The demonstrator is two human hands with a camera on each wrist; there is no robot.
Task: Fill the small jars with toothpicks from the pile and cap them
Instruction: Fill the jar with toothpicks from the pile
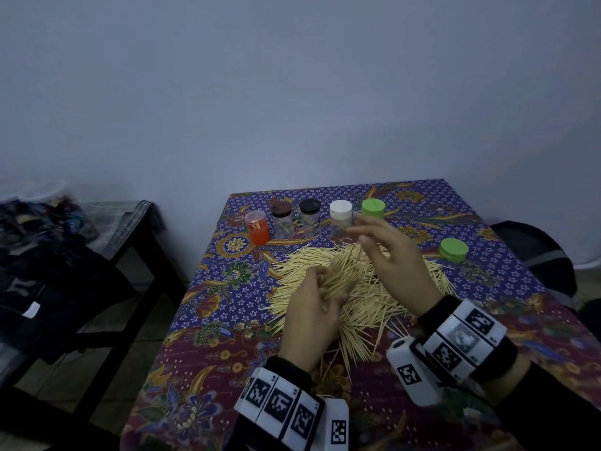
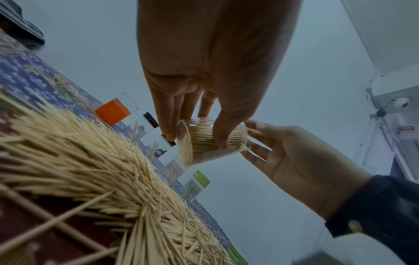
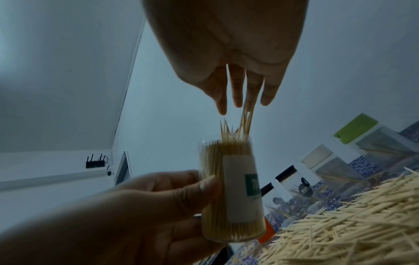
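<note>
My left hand [image 1: 327,296] grips a clear small jar [image 1: 340,276], tilted and packed tight with toothpicks, above the toothpick pile [image 1: 364,307]. In the right wrist view the thumb of my left hand [image 3: 181,193] lies across the labelled jar [image 3: 233,188]. My right hand [image 1: 361,237] hovers at the jar's open mouth. Its fingers [image 3: 235,96] point down and pinch a few toothpicks [image 3: 247,118] whose tips stand in the mouth. The left wrist view shows the jar [image 2: 204,154] between my thumb and fingers. A loose green cap [image 1: 453,250] lies to the right of the pile.
Along the table's far edge stands a row of jars: an orange one [image 1: 257,229], then brown-capped [image 1: 281,218], black-capped [image 1: 310,216], white-capped [image 1: 340,218] and green-capped [image 1: 373,208]. A floral cloth [image 1: 227,320] covers the table. A dark side table with clothes [image 1: 65,255] stands at the left.
</note>
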